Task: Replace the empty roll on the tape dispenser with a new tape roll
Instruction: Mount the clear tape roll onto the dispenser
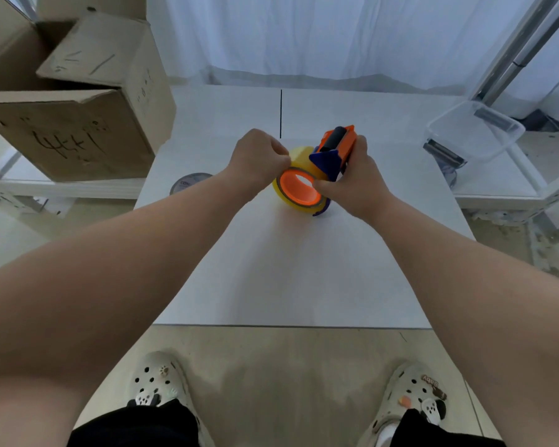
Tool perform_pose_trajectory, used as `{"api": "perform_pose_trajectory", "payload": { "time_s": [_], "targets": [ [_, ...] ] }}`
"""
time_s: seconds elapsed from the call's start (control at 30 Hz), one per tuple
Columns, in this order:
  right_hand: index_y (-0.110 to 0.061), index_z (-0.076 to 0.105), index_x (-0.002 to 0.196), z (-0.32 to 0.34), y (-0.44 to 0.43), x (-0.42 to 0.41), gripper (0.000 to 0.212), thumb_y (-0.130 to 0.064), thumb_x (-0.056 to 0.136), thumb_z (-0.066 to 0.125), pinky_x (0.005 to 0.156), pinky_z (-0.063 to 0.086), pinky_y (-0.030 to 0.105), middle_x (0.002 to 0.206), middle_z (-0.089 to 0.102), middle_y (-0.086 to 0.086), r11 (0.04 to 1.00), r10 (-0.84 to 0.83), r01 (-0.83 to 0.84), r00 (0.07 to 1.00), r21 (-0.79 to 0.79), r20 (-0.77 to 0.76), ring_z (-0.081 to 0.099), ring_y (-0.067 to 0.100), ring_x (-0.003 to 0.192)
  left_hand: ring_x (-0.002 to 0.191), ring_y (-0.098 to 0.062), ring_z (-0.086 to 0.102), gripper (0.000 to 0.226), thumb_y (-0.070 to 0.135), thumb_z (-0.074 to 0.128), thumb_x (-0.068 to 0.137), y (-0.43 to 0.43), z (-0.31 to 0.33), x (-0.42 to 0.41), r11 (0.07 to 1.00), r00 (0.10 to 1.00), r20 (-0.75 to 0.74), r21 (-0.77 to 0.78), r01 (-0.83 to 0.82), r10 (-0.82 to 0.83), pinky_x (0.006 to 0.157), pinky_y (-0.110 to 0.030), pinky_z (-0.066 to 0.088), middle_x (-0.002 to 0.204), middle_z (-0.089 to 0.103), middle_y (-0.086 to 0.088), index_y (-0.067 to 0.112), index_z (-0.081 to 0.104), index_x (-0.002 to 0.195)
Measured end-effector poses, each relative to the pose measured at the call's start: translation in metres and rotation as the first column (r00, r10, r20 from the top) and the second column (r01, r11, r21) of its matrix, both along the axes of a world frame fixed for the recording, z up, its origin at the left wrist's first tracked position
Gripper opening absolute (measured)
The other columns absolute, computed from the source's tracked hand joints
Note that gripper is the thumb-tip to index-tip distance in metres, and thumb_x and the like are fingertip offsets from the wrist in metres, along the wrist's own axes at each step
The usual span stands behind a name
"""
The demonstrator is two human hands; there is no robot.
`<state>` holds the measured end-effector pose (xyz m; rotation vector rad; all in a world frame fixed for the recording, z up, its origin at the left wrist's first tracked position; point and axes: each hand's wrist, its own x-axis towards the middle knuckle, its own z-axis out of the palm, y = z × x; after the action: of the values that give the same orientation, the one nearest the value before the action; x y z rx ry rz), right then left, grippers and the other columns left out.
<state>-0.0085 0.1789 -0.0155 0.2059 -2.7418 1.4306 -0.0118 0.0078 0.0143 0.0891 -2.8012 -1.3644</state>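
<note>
New yellowish tape roll [299,154] is seated on orange-blue plastic dispenser [329,158], held by right hand [355,179]; its edge is pinched by left hand [259,159]. Next, prob.: end to be threaded thru black roller [334,137].

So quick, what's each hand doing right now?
Left hand: pinching the tape roll.
Right hand: gripping the tape dispenser.

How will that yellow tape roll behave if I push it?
The yellow tape roll sits on the orange hub of the dispenser, so it would probably spin, not roll away. Its glossy surface may be slippery.
</note>
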Motion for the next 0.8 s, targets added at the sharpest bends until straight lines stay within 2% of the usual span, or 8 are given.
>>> {"api": "perform_pose_trajectory", "payload": {
  "time_s": [0.13, 0.27, 0.33, 0.43, 0.53, 0.67, 0.7, 0.8],
  "targets": [
    [-0.009, 0.034, 0.119, 0.002, -0.006, 0.001, 0.064, -0.021, 0.070, 0.074, 0.074, 0.055, 0.047, 0.101, 0.066, 0.013, 0.994, 0.010, -0.004, 0.999, 0.105, -0.052, 0.065, 0.029, 0.087, 0.078, -0.026, 0.064, 0.008, 0.009, 0.066, 0.079, -0.005, -0.001, -0.002, 0.988, 0.996, 0.069, 0.142, -0.058, 0.049, 0.084, -0.043, 0.057, 0.077, 0.066, -0.012, 0.004, 0.071, 0.083],
    [-0.009, 0.033, 0.116, 0.007, -0.016, 0.005, 0.060, -0.029, 0.074, 0.071, 0.049, 0.041, 0.029, 0.086, 0.057, 0.002, 0.973, 0.025, -0.001, 0.995, 0.232, -0.101, 0.056, 0.020, 0.068, 0.088, -0.035, 0.068, 0.017, 0.016, 0.069, 0.083, -0.009, -0.003, -0.006, 0.983, 0.987, 0.129, 0.146, -0.109, 0.091, 0.076, -0.037, 0.055, 0.084, 0.067, -0.019, 0.000, 0.070, 0.087],
    [-0.007, 0.034, 0.114, 0.008, -0.019, 0.008, 0.059, -0.031, 0.074, 0.071, 0.046, 0.034, 0.024, 0.084, 0.051, -0.001, 0.964, 0.024, 0.011, 0.992, 0.266, -0.126, 0.051, 0.018, 0.063, 0.084, -0.033, 0.068, 0.012, 0.014, 0.069, 0.083, -0.009, -0.001, -0.008, 0.983, 0.986, 0.137, 0.147, -0.114, 0.094, 0.068, -0.034, 0.053, 0.083, 0.067, -0.019, 0.002, 0.069, 0.083],
    [-0.007, 0.035, 0.116, 0.009, -0.021, 0.010, 0.059, -0.028, 0.074, 0.070, 0.053, 0.037, 0.029, 0.087, 0.053, 0.000, 0.957, 0.028, 0.016, 0.989, 0.288, -0.148, 0.052, 0.024, 0.072, 0.076, -0.027, 0.064, 0.005, 0.007, 0.067, 0.083, -0.007, 0.000, -0.008, 0.981, 0.986, 0.138, 0.155, -0.118, 0.097, 0.059, -0.027, 0.050, 0.082, 0.066, -0.018, 0.004, 0.067, 0.079],
    [-0.007, 0.035, 0.116, 0.008, -0.014, 0.007, 0.059, -0.021, 0.073, 0.073, 0.062, 0.047, 0.036, 0.091, 0.059, 0.005, 0.978, 0.045, -0.022, 0.993, 0.209, -0.107, 0.057, 0.026, 0.078, 0.074, -0.021, 0.059, 0.005, 0.010, 0.066, 0.085, -0.008, -0.002, -0.006, 0.973, 0.990, 0.128, 0.214, -0.081, 0.054, 0.063, -0.023, 0.050, 0.078, 0.062, -0.010, 0.006, 0.065, 0.081],
    [-0.013, 0.040, 0.117, 0.006, 0.012, -0.001, 0.062, -0.003, 0.070, 0.078, 0.072, 0.047, 0.020, 0.093, 0.055, -0.006, 0.995, 0.089, -0.088, 0.995, -0.036, 0.033, 0.053, 0.019, 0.089, 0.106, -0.014, 0.051, 0.042, 0.029, 0.064, 0.088, -0.016, -0.015, -0.003, 0.967, 0.970, 0.191, 0.232, 0.100, -0.147, 0.083, -0.022, 0.039, 0.118, 0.055, -0.001, 0.012, 0.054, 0.126],
    [-0.018, 0.041, 0.117, 0.005, 0.018, -0.003, 0.063, -0.001, 0.069, 0.078, 0.077, 0.047, 0.023, 0.094, 0.054, -0.007, 0.994, 0.083, -0.078, 0.994, -0.079, 0.068, 0.052, 0.018, 0.091, 0.111, -0.014, 0.051, 0.046, 0.032, 0.063, 0.088, -0.019, -0.018, -0.002, 0.958, 0.953, 0.236, 0.256, 0.128, -0.191, 0.086, -0.023, 0.037, 0.123, 0.055, 0.000, 0.014, 0.053, 0.129],
    [-0.019, 0.045, 0.122, -0.001, 0.030, -0.006, 0.064, 0.000, 0.070, 0.079, 0.088, 0.050, 0.039, 0.109, 0.058, 0.004, 0.990, 0.047, -0.027, 0.988, -0.140, 0.146, 0.056, 0.024, 0.101, 0.098, -0.012, 0.054, 0.036, 0.032, 0.067, 0.085, -0.024, -0.019, -0.001, 0.939, 0.935, 0.255, 0.301, 0.167, -0.248, 0.075, -0.019, 0.040, 0.111, 0.058, 0.000, 0.015, 0.059, 0.115]
  ]
}}
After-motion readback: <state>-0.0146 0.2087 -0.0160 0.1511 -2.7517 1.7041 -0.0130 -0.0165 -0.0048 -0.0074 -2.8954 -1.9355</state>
